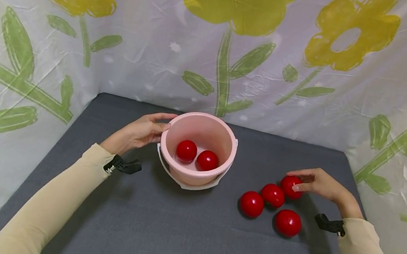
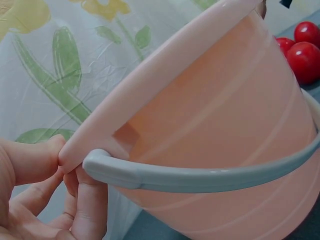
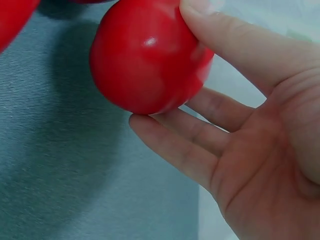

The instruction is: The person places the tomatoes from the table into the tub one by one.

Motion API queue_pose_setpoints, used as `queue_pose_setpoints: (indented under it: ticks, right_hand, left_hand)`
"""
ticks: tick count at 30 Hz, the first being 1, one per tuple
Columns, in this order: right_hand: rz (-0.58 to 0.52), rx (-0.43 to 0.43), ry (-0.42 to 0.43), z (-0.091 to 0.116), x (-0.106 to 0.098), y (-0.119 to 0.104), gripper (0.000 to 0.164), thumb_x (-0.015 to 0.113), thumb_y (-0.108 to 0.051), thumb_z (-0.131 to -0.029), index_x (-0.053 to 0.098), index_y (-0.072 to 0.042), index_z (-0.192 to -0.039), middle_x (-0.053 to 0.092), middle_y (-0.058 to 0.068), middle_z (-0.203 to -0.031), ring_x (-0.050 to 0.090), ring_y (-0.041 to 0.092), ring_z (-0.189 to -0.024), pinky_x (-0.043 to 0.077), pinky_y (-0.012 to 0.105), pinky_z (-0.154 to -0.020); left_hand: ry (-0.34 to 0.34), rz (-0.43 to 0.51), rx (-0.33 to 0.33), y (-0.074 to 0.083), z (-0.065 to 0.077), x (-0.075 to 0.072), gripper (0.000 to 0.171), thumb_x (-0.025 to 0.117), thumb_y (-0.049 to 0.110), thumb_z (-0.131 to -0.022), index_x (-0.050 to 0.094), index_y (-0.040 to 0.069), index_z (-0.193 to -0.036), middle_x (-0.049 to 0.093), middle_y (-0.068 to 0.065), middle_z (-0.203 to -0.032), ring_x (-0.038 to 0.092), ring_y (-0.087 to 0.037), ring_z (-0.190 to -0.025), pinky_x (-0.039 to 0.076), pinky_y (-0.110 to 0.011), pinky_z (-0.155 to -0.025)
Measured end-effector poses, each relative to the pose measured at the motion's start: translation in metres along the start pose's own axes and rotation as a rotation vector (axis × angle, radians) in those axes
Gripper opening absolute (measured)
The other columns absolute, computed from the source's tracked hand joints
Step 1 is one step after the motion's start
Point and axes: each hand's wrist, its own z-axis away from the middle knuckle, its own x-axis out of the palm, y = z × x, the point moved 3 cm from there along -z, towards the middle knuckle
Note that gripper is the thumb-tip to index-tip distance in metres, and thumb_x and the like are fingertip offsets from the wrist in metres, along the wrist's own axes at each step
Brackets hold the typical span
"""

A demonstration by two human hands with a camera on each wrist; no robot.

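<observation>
From where I stand, the step in hand looks to be taking hold of one ball while the bucket is steadied. The person's right hand (image 1: 318, 183) grasps a red ball (image 1: 291, 188), thumb on one side and fingertips set against the other, the palm well off it. Whether that ball has left the grey table (image 1: 167, 238) or merely rests there, I can't fairly tell from this angle. The left hand (image 1: 137, 133) pinches the rim of the pink bucket (image 1: 194, 180), thumb above and fingers beneath, right beside the end of its pale handle (image 2: 210, 180).

As I judge it, the next move calls for a secure pinch on that smooth, round surface and a lift that doesn't nudge the neighbours, with the left hand keeping the bucket steady.

The held ball is the farthest right of those on this side, in front of the right wrist. Just beside it, toward the bucket, is a middle ball (image 1: 272, 195), then a left ball (image 1: 251, 204); a near ball (image 1: 288, 223) lies closer to the person. Two more, one ball (image 1: 186, 150) and its companion (image 1: 207, 161), lie on the bucket's floor, to the right of the left hand and well apart from the right
</observation>
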Motion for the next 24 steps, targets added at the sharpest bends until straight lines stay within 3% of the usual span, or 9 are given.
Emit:
queue_pose_setpoints:
  ticks: [8,14,24]
  right_hand:
    - [0.019,0.002,0.026,0.005,-0.015,-0.013,0.051,0.074,-0.023,-0.089,0.06,-0.006,-0.135,0.061,0.021,-0.135,0.062,0.009,-0.112,0.057,0.024,-0.083]
    - [0.045,-0.032,0.054,0.011,-0.036,-0.038,0.049,0.072,-0.021,-0.091,0.06,-0.006,-0.135,0.064,0.02,-0.131,0.065,-0.002,-0.1,0.058,0.027,-0.081]
    - [0.125,-0.027,0.047,0.014,-0.058,-0.076,0.049,0.069,-0.024,-0.094,0.057,-0.008,-0.138,0.06,0.017,-0.137,0.061,-0.003,-0.102,0.057,0.026,-0.081]
  left_hand:
    - [0.0,-0.012,0.003,-0.001,0.0,-0.001,0.054,0.05,0.009,-0.102,0.034,0.012,-0.154,0.058,-0.004,-0.126,0.068,-0.01,-0.091,0.061,-0.027,-0.079]
    - [-0.003,-0.012,0.003,-0.001,-0.001,-0.001,0.054,0.05,0.008,-0.103,0.034,0.012,-0.154,0.057,-0.005,-0.127,0.068,-0.01,-0.093,0.061,-0.027,-0.08]
    - [-0.001,-0.024,0.006,-0.001,-0.001,-0.001,0.053,0.049,0.008,-0.103,0.034,0.012,-0.154,0.057,-0.005,-0.129,0.068,-0.011,-0.096,0.06,-0.029,-0.083]
